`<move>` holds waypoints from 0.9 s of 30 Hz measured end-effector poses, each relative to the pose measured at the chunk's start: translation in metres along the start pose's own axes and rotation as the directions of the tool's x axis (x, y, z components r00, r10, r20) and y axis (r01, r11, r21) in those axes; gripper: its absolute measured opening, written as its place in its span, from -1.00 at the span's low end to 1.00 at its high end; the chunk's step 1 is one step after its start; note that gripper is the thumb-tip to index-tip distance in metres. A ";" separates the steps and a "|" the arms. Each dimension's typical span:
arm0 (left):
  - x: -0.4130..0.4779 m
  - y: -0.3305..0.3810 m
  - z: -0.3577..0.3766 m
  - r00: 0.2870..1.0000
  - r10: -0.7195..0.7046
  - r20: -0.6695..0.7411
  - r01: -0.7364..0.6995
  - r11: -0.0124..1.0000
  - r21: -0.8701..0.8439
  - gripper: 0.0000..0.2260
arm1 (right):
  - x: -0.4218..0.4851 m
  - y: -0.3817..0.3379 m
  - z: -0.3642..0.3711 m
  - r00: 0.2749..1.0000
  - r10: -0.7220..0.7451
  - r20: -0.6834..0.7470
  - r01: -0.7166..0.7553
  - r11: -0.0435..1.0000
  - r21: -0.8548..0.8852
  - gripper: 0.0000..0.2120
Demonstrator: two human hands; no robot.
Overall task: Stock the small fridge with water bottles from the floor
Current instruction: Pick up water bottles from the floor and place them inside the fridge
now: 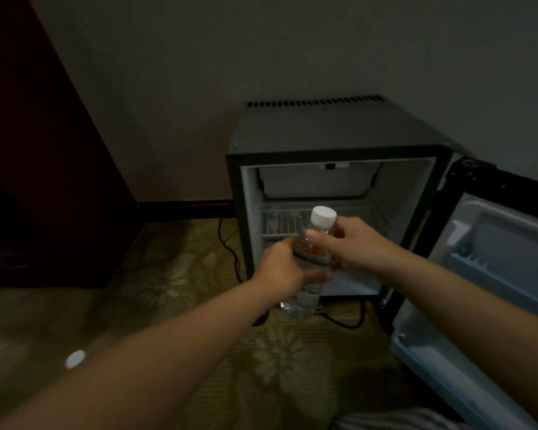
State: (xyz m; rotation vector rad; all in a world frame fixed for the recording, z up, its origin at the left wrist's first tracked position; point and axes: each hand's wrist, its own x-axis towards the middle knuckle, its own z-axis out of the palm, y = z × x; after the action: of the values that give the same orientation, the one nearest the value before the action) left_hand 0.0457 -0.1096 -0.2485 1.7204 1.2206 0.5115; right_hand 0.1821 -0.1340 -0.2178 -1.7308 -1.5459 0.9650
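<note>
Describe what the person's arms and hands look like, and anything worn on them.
The left forearm and right forearm are bare as far as the frame shows, no sleeves in view. The left hand and right hand are bare too: no gloves, and no watch, band or ring visible in this dim picture.

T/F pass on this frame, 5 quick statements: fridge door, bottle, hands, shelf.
1. The fridge door is open. True.
2. Only the right hand holds the water bottle. False: the left hand grips it too, lower down.
3. The bottle's white cap is on. True.
4. The bottle stands on the wire shelf. False: it is held in the air in front of the fridge.
5. The door hangs open to the left. False: it is open on the right.
</note>
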 end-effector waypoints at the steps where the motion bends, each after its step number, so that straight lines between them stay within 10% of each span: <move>1: 0.010 -0.005 0.004 1.000 -0.012 0.013 0.011 1.000 0.007 -0.51 | 0.007 0.008 0.002 1.000 0.016 -0.007 -0.016 1.000 -0.003 -0.72; 27: 0.176 -0.147 0.044 0.912 -0.256 0.319 0.195 0.958 0.211 -0.47 | 0.162 0.163 0.084 0.961 0.272 -0.043 -0.272 0.962 0.008 -0.62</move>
State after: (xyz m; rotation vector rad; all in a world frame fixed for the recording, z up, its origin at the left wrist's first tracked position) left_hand 0.0788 0.0375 -0.4267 1.6957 1.2129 -0.0405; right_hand 0.2078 0.0045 -0.4178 -1.9857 -1.3006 1.0522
